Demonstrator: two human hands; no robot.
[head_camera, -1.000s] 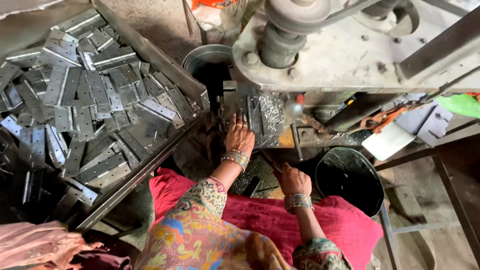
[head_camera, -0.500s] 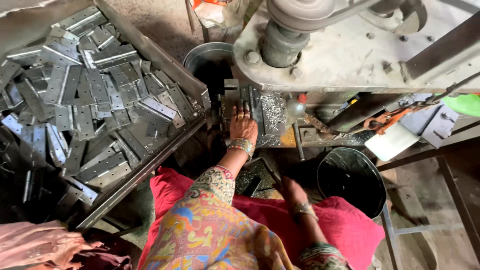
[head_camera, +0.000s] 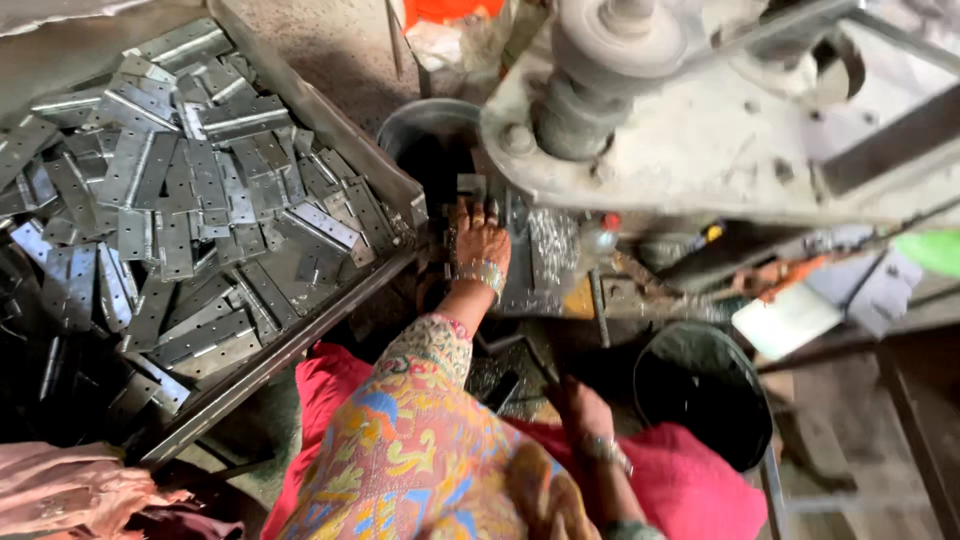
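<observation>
Resting on the press bed (head_camera: 540, 270), left hand (head_camera: 480, 238) lies flat; right hand (head_camera: 580, 410) grip unclear.

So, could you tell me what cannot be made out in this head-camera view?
- Left hand: the fingertips reach under the grey machine, so what they touch is hidden in shadow.
- Right hand: dark and blurred; whether it holds anything cannot be told.
- Black bucket: the inside is too dark to see its contents.
- Tray of metal plates: cut off by the left edge.
</observation>
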